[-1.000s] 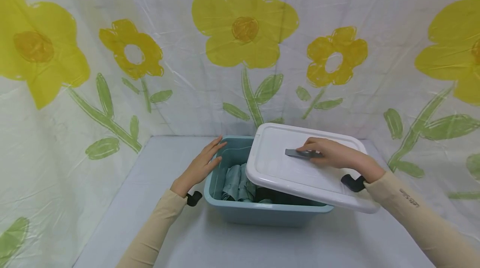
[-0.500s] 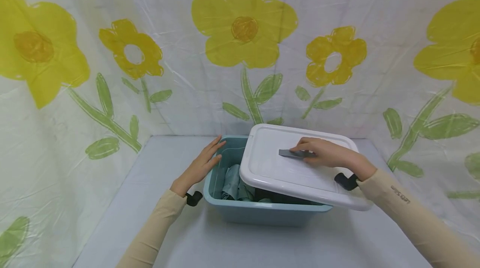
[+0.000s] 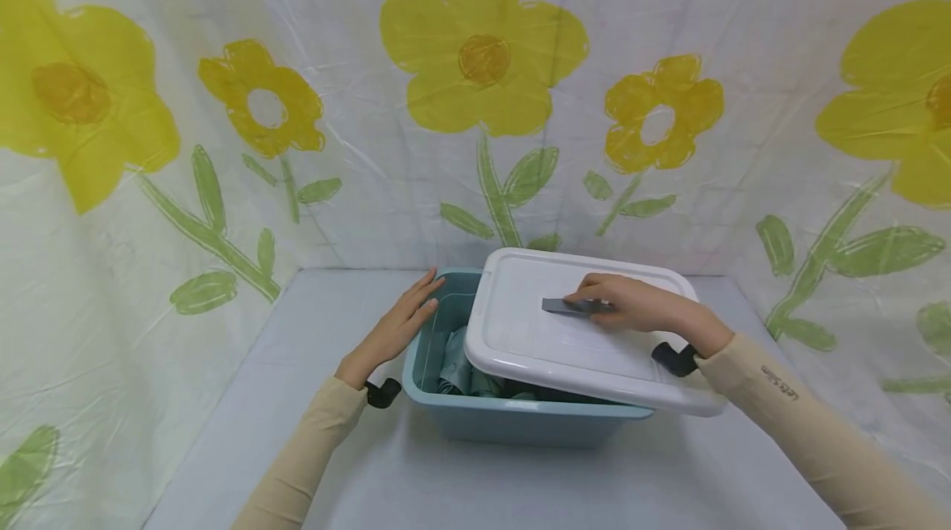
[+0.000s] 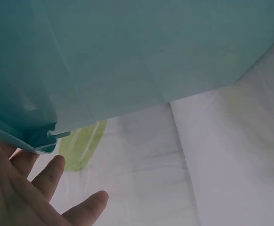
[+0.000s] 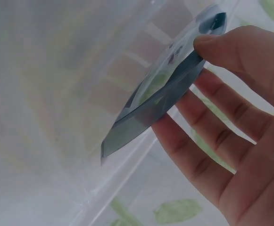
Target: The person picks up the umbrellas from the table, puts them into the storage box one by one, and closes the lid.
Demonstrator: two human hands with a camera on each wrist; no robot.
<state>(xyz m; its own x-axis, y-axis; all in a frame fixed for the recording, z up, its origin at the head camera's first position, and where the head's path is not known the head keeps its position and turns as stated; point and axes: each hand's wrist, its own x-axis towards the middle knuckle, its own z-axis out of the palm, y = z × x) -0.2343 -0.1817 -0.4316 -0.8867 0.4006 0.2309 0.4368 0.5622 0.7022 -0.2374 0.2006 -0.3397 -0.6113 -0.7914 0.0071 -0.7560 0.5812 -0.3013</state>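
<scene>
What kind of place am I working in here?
Probably a staged recording booth, not a lived-in room: a flower-printed sheet hangs as backdrop on every side, the table is covered in plain cloth, and on it stands only a teal storage bin with its white lid.

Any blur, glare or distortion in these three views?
Head view: even soft light, sharp, only faint shadow under the teal bin; wide-angle bending of the floral backdrop at the edges. Left wrist view: bin wall too close, soft, fills the frame; left hand cropped. Right wrist view: white lid washed out and blurred, grey handle and right hand sharper.
</scene>
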